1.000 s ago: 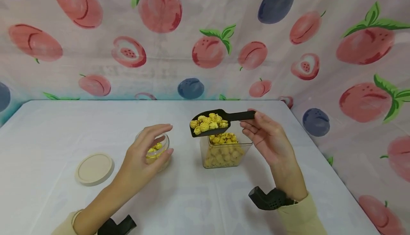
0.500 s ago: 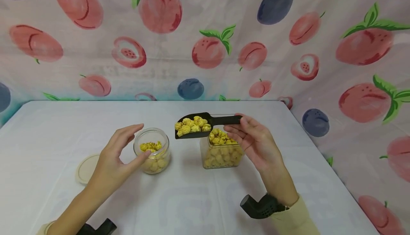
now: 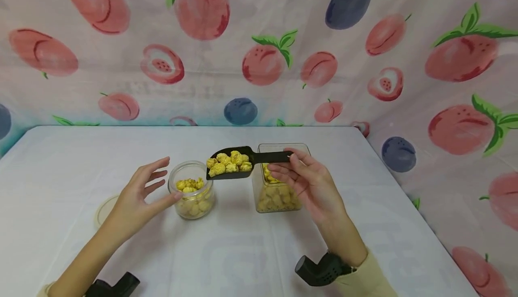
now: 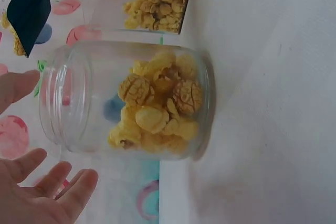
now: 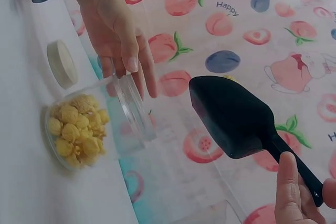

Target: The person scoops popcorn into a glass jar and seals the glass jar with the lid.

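Observation:
My right hand (image 3: pixel 280 163) pinches the handle of a black scoop (image 3: pixel 230 165) heaped with yellow popcorn. The scoop hangs level between a small round glass jar (image 3: pixel 191 192) and a square clear container (image 3: pixel 279 193), its front edge over the jar's rim. Both hold popcorn. My left hand (image 3: pixel 163 180) is spread open just left of the jar, thumb at its side. The left wrist view shows the jar (image 4: pixel 131 98) part full, my fingers (image 4: pixel 47 192) beside it and the scoop (image 4: pixel 29 11) above. In the right wrist view the scoop's underside (image 5: pixel 231 116) faces me.
A round beige lid (image 3: pixel 104 209) lies on the white table (image 3: pixel 243 252) left of the jar, partly behind my left hand. Fruit-patterned cloth walls (image 3: pixel 259 49) close the back and the right side.
The loaded scoop has travelled left and slightly down, from above the square container to the jar. My left hand drew back from around the jar to its left side and opened out.

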A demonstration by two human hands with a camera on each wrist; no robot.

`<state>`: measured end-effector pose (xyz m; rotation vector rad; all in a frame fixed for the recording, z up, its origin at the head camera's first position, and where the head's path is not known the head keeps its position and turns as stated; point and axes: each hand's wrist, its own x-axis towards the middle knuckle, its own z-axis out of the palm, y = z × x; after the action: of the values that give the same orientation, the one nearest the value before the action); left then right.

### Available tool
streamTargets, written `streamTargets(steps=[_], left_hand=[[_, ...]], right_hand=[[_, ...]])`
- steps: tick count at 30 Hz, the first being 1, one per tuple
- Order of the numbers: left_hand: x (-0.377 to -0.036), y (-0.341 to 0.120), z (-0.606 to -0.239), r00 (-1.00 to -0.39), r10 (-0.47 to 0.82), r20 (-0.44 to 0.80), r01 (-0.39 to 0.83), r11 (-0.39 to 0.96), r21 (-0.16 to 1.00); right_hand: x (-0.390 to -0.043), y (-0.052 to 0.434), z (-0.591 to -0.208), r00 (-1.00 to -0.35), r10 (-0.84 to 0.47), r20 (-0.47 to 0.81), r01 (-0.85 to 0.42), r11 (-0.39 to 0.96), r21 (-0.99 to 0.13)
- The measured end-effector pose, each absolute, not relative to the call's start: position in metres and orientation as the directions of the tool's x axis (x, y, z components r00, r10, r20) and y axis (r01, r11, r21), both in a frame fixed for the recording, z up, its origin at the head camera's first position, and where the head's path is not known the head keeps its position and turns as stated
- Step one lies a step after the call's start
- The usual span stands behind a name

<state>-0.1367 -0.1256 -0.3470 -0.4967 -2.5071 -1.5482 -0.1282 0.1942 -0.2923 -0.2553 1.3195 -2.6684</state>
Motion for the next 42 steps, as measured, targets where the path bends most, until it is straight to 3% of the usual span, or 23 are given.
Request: streamTargets(steps=[19, 30, 42], left_hand=[[-0.143, -0.135, -0.356, -0.953, 0.284, 0.107, 0.217, 0.392, 0.894], [-0.142, -0.136, -0.356, -0.954, 0.281, 0.110, 0.219, 0.397, 0.891], [-0.143, -0.136, -0.355, -0.955, 0.279, 0.096, 0.208, 0.405, 0.890]], right_hand=[[-0.125, 0.171, -0.301, -0.980, -0.198, 0.020, 0.092, -0.540, -0.836], [-0.126, 0.169, -0.302, -0.985, -0.175, 0.009, 0.081, -0.499, -0.863], [-0.125, 0.168, -0.302, -0.990, -0.133, 0.043, 0.004, -0.331, -0.944]])
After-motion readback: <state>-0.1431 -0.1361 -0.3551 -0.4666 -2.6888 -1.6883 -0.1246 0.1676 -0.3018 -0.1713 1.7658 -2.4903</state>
